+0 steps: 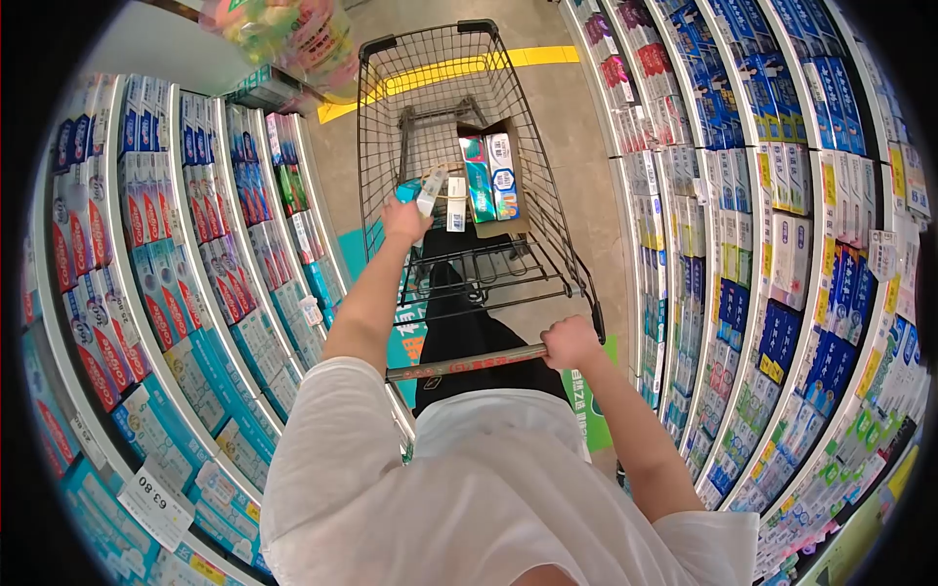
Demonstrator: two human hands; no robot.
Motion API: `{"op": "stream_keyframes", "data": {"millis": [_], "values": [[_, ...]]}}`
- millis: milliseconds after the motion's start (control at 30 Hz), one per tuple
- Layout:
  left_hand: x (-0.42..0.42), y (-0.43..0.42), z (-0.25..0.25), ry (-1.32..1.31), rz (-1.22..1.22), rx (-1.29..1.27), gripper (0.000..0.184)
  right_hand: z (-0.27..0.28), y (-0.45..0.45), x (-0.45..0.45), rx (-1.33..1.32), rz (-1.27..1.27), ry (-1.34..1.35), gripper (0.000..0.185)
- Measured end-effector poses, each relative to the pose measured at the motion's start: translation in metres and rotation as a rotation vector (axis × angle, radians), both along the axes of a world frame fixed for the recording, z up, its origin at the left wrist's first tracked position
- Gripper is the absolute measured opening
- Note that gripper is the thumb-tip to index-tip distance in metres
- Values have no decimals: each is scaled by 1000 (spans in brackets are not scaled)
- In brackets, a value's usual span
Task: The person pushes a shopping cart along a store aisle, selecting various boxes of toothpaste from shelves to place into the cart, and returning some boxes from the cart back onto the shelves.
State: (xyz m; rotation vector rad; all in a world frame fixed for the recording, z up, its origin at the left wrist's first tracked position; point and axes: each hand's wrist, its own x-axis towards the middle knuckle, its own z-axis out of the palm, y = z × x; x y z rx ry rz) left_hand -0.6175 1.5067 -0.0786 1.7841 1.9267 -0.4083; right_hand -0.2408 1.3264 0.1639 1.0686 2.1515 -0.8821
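My left hand (pixel 405 219) reaches over the cart basket, its fingers closed on a teal-and-white toothpaste box (pixel 430 192). Whether this is one box or two side by side I cannot tell. Below and right of it, a slim white box (pixel 456 205) stands beside an open cardboard carton (pixel 519 186). Inside the carton are a green toothpaste box (pixel 479 186) and a white-and-blue toothpaste box (pixel 502 174). My right hand (pixel 574 342) is wrapped round the right end of the handle (pixel 469 363) of the black wire shopping cart (pixel 547 195).
Shelves of Colgate toothpaste boxes (pixel 147 210) rise close on the left, with a price tag (pixel 156 503) in front. More shelves of blue boxes (pixel 840 283) line the right. A colourful plastic-wrapped display (pixel 283 39) stands ahead at left. Yellow tape (pixel 542 56) crosses the floor.
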Motion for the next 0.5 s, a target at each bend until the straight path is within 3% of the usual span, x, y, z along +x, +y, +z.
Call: {"op": "stream_keyframes", "data": {"millis": [33,167,267,300,433,500], "values": [[2,9,-4,-82,127,-45,67,-3,-2,2,4,-7,-2,24],[13,29,-7,-127,250,-149,72,-9,-6,5,47,-13,27,24],[36,28,28,-88,311,-72,72,-9,-7,4,56,-22,26,24],[40,32,44,-120,323,-153,73,-8,-6,4,66,-24,29,24],[32,9,3,-332,324,151,82,-1,-2,2,54,-25,23,24],[25,-2,3,-369,418,89,83,5,1,0,9,-46,8,25]]}}
